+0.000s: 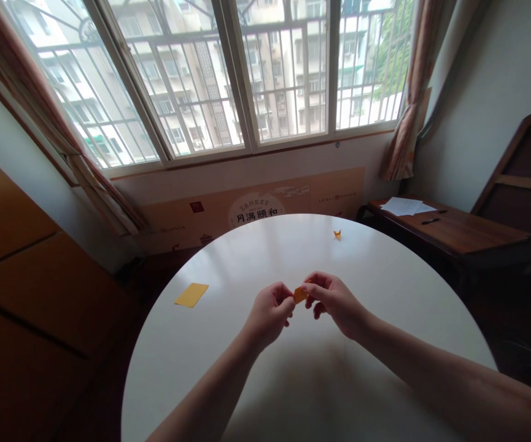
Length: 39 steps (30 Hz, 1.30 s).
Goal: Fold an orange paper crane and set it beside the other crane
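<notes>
Both hands meet above the middle of a round white table [385,319]. My left hand [269,313] and my right hand [334,302] each pinch one end of a small folded piece of orange paper [299,294], held just above the tabletop. The fingers of both hands are curled and closed on it. A flat yellow-orange sheet of paper [192,294] lies on the table to the left of my hands. A tiny folded orange paper figure [337,234] stands near the table's far edge.
A dark wooden side table [468,236] at the right carries white sheets of paper [406,205] and a dark pen. A wooden chair back stands behind it. Wooden panels fill the left. A large barred window with curtains spans the far wall.
</notes>
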Each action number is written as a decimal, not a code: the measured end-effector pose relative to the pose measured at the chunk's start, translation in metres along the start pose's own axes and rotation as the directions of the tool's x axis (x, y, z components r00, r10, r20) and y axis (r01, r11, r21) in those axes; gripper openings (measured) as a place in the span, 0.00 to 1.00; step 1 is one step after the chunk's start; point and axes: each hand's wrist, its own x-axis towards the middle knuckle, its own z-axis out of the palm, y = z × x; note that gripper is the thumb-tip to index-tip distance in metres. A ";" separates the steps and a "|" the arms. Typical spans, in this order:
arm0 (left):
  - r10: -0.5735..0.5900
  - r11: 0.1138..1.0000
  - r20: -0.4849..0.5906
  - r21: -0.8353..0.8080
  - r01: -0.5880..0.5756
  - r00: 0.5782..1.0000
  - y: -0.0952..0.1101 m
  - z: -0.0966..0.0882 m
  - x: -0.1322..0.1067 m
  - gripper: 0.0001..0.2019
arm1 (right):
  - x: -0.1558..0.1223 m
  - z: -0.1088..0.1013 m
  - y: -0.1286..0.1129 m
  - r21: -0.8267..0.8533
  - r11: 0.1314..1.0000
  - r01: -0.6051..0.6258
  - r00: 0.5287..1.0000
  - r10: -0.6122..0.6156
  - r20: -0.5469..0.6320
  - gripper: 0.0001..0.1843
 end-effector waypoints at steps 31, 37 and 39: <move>-0.017 0.999 0.095 -0.040 0.021 0.995 -0.003 -0.003 0.003 0.16 | 0.005 -0.006 0.001 -0.065 0.997 -0.052 0.995 0.057 0.080 0.16; -0.057 0.975 0.004 -0.216 0.057 0.998 0.002 -0.008 0.003 0.17 | 0.005 -0.006 0.003 0.043 0.998 -0.039 0.999 0.039 0.003 0.17; -0.071 0.961 -0.040 -0.272 0.057 0.997 0.003 -0.010 0.003 0.17 | 0.005 -0.006 0.004 0.043 0.998 -0.034 0.999 0.034 0.001 0.17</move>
